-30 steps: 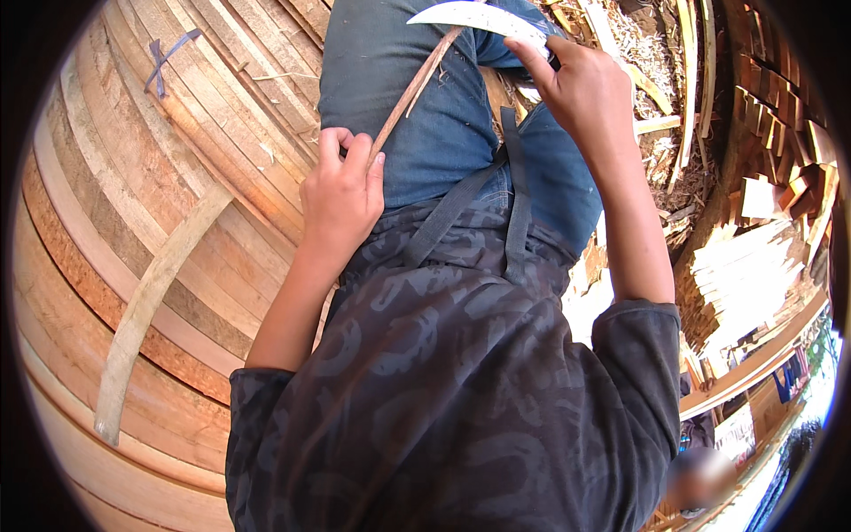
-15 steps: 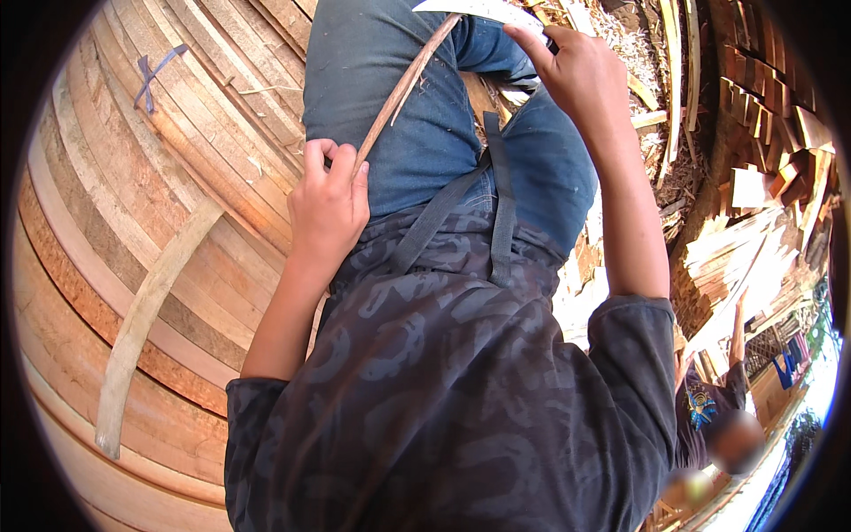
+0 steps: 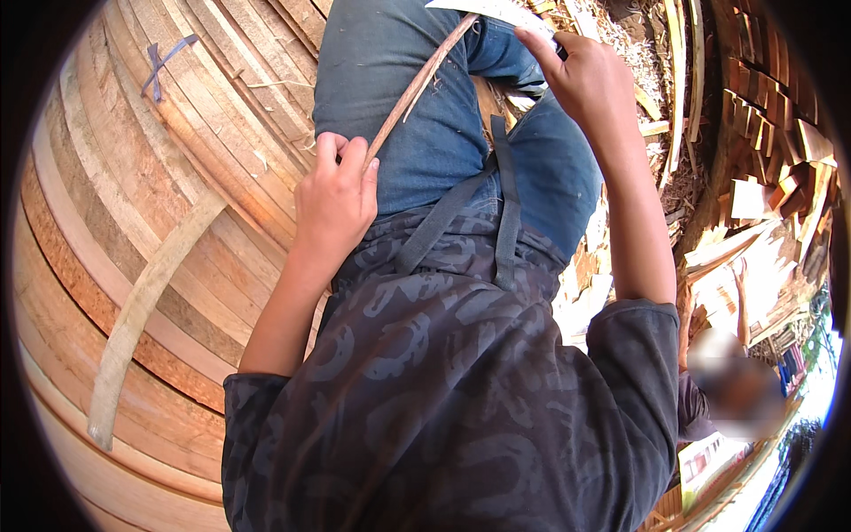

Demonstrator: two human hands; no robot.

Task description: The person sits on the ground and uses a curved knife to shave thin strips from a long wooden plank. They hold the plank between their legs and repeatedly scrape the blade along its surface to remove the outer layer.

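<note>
My left hand is closed round the lower end of a thin brown wooden stick, above my left thigh. The stick slants up and to the right, with a loose sliver hanging from its side. Its far end meets the pale blade of a curved knife at the top edge of the view. My right hand grips the knife, thumb stretched toward the blade; the handle is mostly hidden in my fingers. Blue jeans lie beneath the stick.
Stacked wooden boards fill the left side, with a pale curved strip across them and a knotted dark tie farther up. Wood shavings and split pieces lie at the right, near another person.
My hands, the stick and the knife appear slightly farther right in view, along with the boards and my legs. The other person at the right has shifted, head now higher in view.
</note>
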